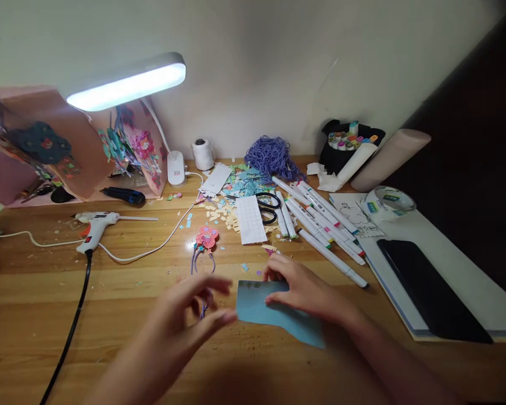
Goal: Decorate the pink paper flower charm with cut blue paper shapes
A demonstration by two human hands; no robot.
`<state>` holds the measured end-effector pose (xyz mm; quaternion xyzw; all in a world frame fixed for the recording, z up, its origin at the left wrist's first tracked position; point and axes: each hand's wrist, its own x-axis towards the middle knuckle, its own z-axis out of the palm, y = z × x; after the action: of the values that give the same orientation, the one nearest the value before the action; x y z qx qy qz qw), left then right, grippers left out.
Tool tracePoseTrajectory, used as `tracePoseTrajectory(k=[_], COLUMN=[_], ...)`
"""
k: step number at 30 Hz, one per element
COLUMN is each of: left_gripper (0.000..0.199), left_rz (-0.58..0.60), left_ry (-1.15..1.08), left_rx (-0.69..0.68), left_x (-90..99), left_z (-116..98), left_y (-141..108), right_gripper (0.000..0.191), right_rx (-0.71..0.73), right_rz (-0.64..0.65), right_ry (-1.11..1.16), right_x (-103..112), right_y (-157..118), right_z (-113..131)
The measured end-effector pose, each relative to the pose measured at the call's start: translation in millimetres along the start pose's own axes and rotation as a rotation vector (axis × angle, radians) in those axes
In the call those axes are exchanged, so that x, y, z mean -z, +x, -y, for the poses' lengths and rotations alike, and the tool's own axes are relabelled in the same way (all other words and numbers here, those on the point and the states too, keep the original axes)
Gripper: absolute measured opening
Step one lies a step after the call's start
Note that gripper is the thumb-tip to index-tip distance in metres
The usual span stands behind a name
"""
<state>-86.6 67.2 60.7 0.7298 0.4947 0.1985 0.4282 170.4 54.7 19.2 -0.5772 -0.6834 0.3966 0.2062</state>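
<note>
Blue sheet point(257, 308) gripped by right hand point(299, 286)

Lies at near centre of desk point(130, 315). Left hand point(175, 315) blurred, thumb and fingers wide apart at its left edge; contact unclear. Likely positioning step; two-handed hold calls for closing left fingers.

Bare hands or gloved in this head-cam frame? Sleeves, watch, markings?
Both ungloved: five-fingered left hand, blurred, and five-fingered right hand, sharper. Bare left forearm and slender bare right forearm show no sleeves within frame. No watch, bracelet, cable or marking visible; blur could hide small details on the left.
</note>
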Motion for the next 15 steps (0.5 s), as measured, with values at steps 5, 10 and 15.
tracePoseTrajectory(k=[5, 10, 15], left_gripper=[0.046, 0.041, 0.037], left_rz=[0.087, 0.197, 0.154], left_ry=[-0.068, -0.594, -0.709], left_rx=[0.099, 0.079, 0.117], left_x=[-30.9, -62.6, -57.2], left_z=[-24, -21, -11], left_y=[41, 57, 64], right_gripper=[0.024, 0.030, 0.026], right_rx=[-0.075, -0.069, 0.016], right_rz=[-0.224, -0.257, -0.438], right_ry=[0.539, 0.873, 0.402], right_x=[3, -13, -5], right_y=[3, 1, 5], right_z=[0, 7, -3])
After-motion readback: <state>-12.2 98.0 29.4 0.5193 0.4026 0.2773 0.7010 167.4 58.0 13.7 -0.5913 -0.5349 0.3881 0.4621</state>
